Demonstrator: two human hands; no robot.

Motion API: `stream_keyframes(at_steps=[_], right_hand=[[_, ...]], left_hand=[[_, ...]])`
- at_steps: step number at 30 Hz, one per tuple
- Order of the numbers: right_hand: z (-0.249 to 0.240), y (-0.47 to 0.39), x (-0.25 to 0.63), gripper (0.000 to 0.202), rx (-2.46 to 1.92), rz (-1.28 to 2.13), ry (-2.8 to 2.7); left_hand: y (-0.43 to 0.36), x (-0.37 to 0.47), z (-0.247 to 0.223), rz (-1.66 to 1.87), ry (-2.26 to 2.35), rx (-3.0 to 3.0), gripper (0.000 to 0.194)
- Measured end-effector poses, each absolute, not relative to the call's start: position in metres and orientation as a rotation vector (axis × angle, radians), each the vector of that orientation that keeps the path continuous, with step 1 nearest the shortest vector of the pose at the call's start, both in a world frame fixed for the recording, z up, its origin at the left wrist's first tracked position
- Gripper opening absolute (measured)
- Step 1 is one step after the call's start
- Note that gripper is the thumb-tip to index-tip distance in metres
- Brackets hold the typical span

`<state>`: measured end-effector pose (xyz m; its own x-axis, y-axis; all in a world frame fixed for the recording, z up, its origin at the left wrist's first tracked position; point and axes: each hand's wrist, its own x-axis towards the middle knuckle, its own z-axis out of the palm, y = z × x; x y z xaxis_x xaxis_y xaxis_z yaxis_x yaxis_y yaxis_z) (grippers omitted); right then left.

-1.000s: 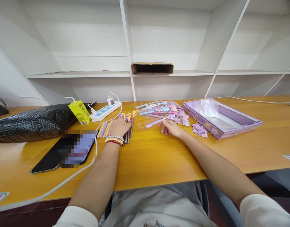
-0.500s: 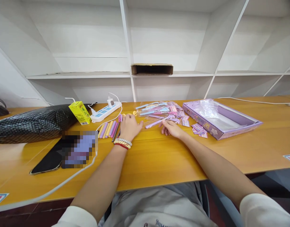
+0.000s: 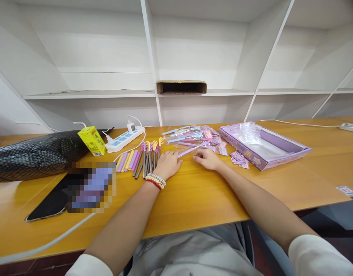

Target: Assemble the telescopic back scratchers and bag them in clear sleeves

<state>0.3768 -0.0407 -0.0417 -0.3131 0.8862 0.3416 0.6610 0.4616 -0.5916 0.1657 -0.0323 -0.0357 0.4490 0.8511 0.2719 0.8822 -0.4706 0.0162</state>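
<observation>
Purple stick (image 3: 187,152) lies just between — left hand (image 3: 167,165), right hand (image 3: 207,158)

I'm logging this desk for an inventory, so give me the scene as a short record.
left hand: beside claw-headed metal rods; contact unclear
right hand: fingers curled, near a bagged purple stick
left of rods: yellow and purple sticks
right side: purple box, printed cards beside it
back left: yellow drink carton, power strip

Pixelation masks a phone's screen (image 3: 93,188); the left edge crops the black parcel (image 3: 41,156).
</observation>
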Motion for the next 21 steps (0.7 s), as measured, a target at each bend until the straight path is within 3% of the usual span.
stream_keyframes(at_steps=[13,21], right_hand=[[-0.041,-0.041,0.377,0.013,-1.26,0.461,-2.145],[-0.044,-0.039,0.378,0.013,-1.293,0.494,-2.155]], left_hand=[[-0.039,0.173,-0.026,-0.242,-1.482,-2.637,0.031],[-0.035,0.176,-0.033,-0.407,-1.502,-2.701,0.03]])
